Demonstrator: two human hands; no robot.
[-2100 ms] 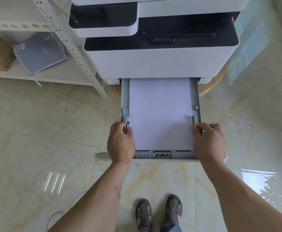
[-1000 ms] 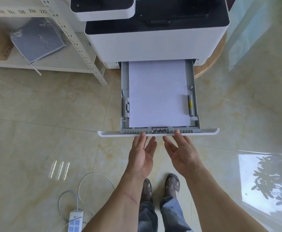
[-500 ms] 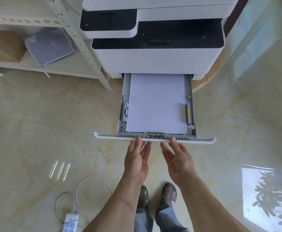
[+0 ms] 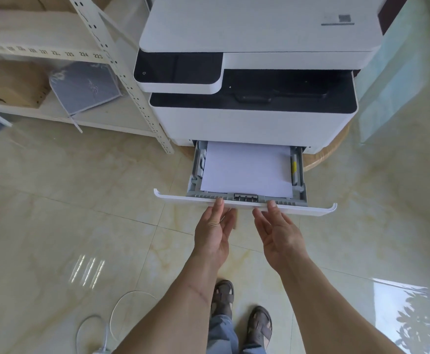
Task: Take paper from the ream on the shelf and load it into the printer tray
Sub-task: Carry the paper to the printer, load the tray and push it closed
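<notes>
A white printer [image 4: 252, 123] stands on a low round wooden base. Its grey paper tray [image 4: 301, 180] is partly pulled out, with a stack of white paper [image 4: 247, 172] lying flat between the side guides. My left hand [image 4: 214, 233] and my right hand [image 4: 277, 236] are both flat and empty, fingers together, fingertips pressed against the tray's white front panel [image 4: 183, 199] near its middle. The ream itself cannot be picked out on the shelf.
A white metal shelf [image 4: 111, 57] stands left of the printer, holding a grey pouch [image 4: 83, 88] and a brown cardboard box [image 4: 12, 83]. A white cable and power strip [image 4: 99, 333] lie on the tiled floor at the lower left. My sandalled feet [image 4: 242, 310] are below the hands.
Both hands left the side guides and came to the tray's front panel. The tray has slid further into the printer, so less paper shows than before.
</notes>
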